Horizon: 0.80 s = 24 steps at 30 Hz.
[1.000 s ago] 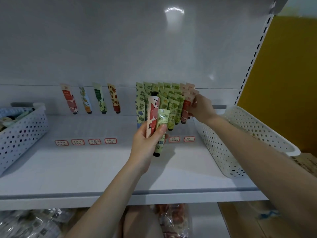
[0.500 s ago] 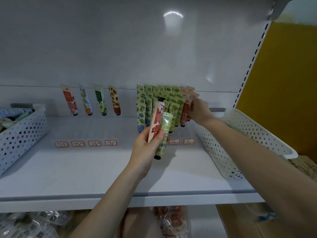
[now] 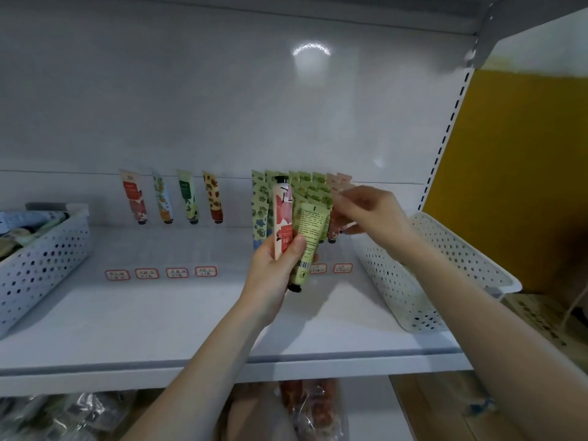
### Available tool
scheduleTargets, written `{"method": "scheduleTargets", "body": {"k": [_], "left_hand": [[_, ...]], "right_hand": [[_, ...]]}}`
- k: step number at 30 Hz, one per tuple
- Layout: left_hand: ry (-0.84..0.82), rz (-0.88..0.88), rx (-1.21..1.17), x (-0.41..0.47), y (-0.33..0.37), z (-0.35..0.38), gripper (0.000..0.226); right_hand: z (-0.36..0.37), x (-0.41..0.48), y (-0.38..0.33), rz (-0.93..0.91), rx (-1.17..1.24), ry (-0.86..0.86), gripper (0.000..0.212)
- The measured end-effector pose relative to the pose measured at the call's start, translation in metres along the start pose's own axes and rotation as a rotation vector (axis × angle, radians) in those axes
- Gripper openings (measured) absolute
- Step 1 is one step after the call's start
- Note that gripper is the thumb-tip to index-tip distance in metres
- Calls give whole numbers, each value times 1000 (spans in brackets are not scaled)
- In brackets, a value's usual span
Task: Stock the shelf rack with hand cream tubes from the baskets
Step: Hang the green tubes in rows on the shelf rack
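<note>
Left hand (image 3: 280, 268) grips two tubes together, thumb clamped across both. The pink tube (image 3: 283, 214) is cap up and the pale green tube (image 3: 311, 240) is cap down. Both long axes are near vertical, fanned slightly apart at the top. They sit just in front of the green cluster (image 3: 305, 189) standing at the back of the shelf (image 3: 159, 313). Right hand (image 3: 372, 211) is up and right of them, at the pink row (image 3: 339, 183) on the cluster's right end. Its fingers are motion-blurred, so can't tell if it pinches anything. Right hand is nearer that row, so my read is the pink tube goes up-right to it. It likely needs a flip, since stocked tubes stand cap down. Green is already oriented. Writing: the green tube shows back-panel small print and a barcode, not legible. The red-bordered shelf labels (image 3: 160, 273) are unreadable, and no brand can be made out.
</note>
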<state>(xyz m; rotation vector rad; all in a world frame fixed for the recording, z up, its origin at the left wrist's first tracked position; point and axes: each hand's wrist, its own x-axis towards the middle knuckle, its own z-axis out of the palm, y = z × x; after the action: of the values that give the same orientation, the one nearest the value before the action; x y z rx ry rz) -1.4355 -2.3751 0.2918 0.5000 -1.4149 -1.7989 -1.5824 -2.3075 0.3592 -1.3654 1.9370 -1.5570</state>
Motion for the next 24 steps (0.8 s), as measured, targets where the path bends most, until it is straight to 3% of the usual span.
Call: {"method": "scheduleTargets", "body": {"k": [4, 10, 13, 17, 24], "left_hand": [[-27, 13, -34, -8, 5, 9, 32], [-128, -114, -130, -22, 12, -4, 30], [-142, -116, -152, -27, 13, -2, 23], [-12, -37, -133, -24, 12, 4, 7], [2, 33, 14, -19, -2, 12, 10]], "right_hand": [[13, -16, -9, -15, 26, -165, 6], [-1, -17, -12, 114, 461, -251, 9], [-3, -18, -12, 151, 574, -238, 21], [0, -24, -6, 180, 438, -109, 13], [7, -20, 1, 193, 232, -23, 9]]}}
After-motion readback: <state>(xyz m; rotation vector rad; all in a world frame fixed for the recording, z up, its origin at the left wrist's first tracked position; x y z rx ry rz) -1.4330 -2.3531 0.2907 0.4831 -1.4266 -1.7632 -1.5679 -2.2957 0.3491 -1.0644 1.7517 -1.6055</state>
